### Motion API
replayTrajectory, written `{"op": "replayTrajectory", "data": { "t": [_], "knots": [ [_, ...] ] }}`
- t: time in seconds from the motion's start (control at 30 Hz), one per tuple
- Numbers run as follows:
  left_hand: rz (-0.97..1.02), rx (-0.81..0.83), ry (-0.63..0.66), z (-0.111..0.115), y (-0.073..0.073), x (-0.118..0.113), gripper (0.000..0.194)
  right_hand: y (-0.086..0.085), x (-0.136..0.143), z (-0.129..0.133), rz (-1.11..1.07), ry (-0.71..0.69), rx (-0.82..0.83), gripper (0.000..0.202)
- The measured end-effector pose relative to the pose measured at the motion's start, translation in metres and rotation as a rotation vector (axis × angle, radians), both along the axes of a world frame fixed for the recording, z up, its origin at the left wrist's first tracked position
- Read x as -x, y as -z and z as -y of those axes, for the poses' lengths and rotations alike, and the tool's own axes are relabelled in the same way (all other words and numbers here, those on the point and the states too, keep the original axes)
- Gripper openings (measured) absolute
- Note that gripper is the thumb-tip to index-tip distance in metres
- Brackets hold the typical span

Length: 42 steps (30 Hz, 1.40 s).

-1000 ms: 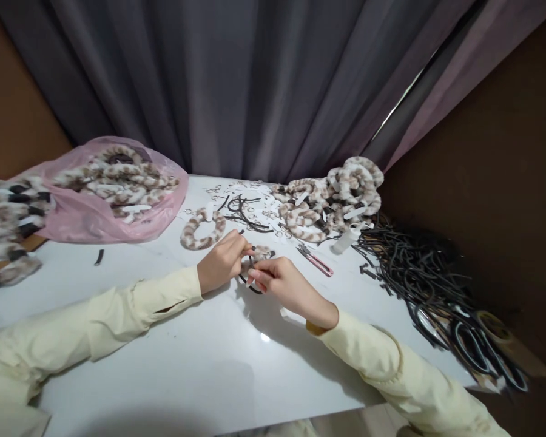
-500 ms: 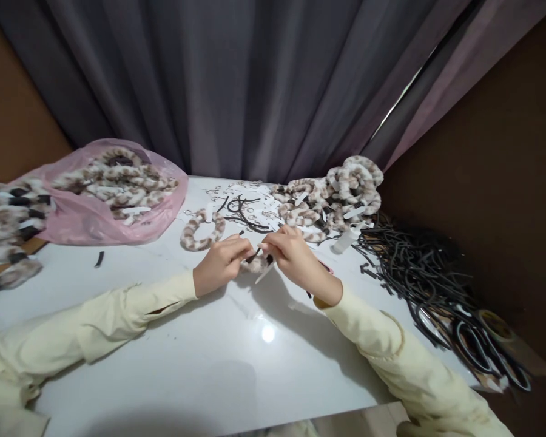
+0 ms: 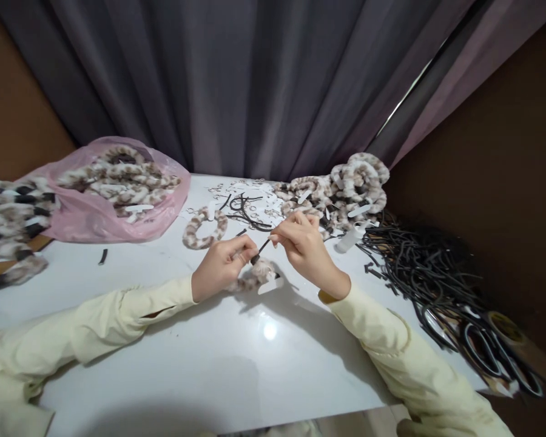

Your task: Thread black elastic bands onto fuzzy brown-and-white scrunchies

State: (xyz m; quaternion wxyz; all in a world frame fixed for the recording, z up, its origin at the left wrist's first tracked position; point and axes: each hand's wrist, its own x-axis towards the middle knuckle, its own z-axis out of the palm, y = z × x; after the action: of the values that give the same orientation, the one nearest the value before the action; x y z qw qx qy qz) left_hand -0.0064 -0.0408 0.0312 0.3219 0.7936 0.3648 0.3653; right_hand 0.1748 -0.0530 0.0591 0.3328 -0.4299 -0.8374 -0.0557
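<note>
My left hand (image 3: pixel 222 265) is closed on a fluffy brown-and-white tube (image 3: pixel 264 269) near its black end, just above the white table (image 3: pixel 236 358). From that end a thin black cord (image 3: pixel 264 246) slants up to my right hand (image 3: pixel 307 252), whose thumb and fingertips pinch it. A white tag (image 3: pixel 271 285) hangs from the fluffy tube below my hands. Part of the tube is hidden behind my left hand. Beyond that hand lies a fluffy ring (image 3: pixel 191 232) with its own white tag.
At back left, a pink plastic bag (image 3: pixel 175 209) holds several fluffy rings. More tagged rings (image 3: pixel 364 176) are heaped at back right, near a small clear bottle (image 3: pixel 348 238). Black cords (image 3: pixel 418 261) pile along the right edge; loose cords (image 3: pixel 241 209) and metal rings lie mid-back.
My right hand has lifted and drawn slightly right, away from my left, with the cord now stretched between them. The fluffy tube and its tag show more below.
</note>
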Motion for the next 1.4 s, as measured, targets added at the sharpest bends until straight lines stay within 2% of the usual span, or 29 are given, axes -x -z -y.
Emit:
{"op": "replayTrajectory", "data": {
  "t": [0.1, 0.23, 0.37, 0.47, 0.63, 0.73, 0.87, 1.03, 1.1, 1.2, 1.3, 1.4],
  "knots": [
    [-0.006, 0.019, -0.093, -0.009, -0.001, -0.002, 0.022, -0.008, 0.007, 0.015, 0.101, -0.06, -0.108, 0.02],
    [-0.067, -0.095, -0.193, -0.013, -0.002, -0.003, 0.018, -0.005, 0.021, 0.034, 0.269, -0.137, -0.194, 0.022],
    [-0.078, -0.244, -0.167, -0.01, 0.004, -0.002, 0.014, 0.002, 0.031, 0.042, 0.315, -0.172, -0.241, 0.026],
    [-0.059, -0.37, -0.12, -0.008, 0.009, -0.002, 0.016, 0.003, 0.029, 0.039, 0.258, -0.178, -0.225, 0.025],
    [-0.006, -0.503, -0.034, -0.002, 0.008, -0.001, 0.018, 0.0, 0.015, 0.017, -0.082, -0.004, 0.015, 0.024],
    [0.056, -0.525, -0.004, 0.003, 0.005, 0.0, 0.018, 0.003, 0.009, 0.003, -0.171, -0.001, 0.2, 0.025],
    [0.093, -0.574, 0.112, 0.005, 0.009, 0.001, 0.019, 0.006, 0.005, -0.006, -0.166, -0.121, 0.39, 0.031],
    [0.166, -0.704, 0.272, 0.002, 0.017, 0.003, 0.022, -0.002, -0.003, -0.009, -0.194, -0.36, 0.751, 0.035],
    [0.14, -0.74, 0.334, 0.001, 0.017, 0.005, 0.026, -0.005, -0.003, -0.008, -0.19, -0.408, 0.823, 0.033],
    [0.095, -0.765, 0.373, 0.002, 0.017, 0.008, 0.032, -0.005, -0.001, -0.007, -0.134, -0.412, 0.768, 0.027],
    [0.081, -0.762, 0.35, 0.003, 0.017, 0.007, 0.029, -0.002, 0.002, -0.006, -0.083, -0.368, 0.652, 0.024],
    [0.115, -0.628, 0.174, 0.003, 0.015, 0.003, 0.016, -0.001, 0.006, -0.002, -0.123, -0.194, 0.43, 0.016]
  ]
}}
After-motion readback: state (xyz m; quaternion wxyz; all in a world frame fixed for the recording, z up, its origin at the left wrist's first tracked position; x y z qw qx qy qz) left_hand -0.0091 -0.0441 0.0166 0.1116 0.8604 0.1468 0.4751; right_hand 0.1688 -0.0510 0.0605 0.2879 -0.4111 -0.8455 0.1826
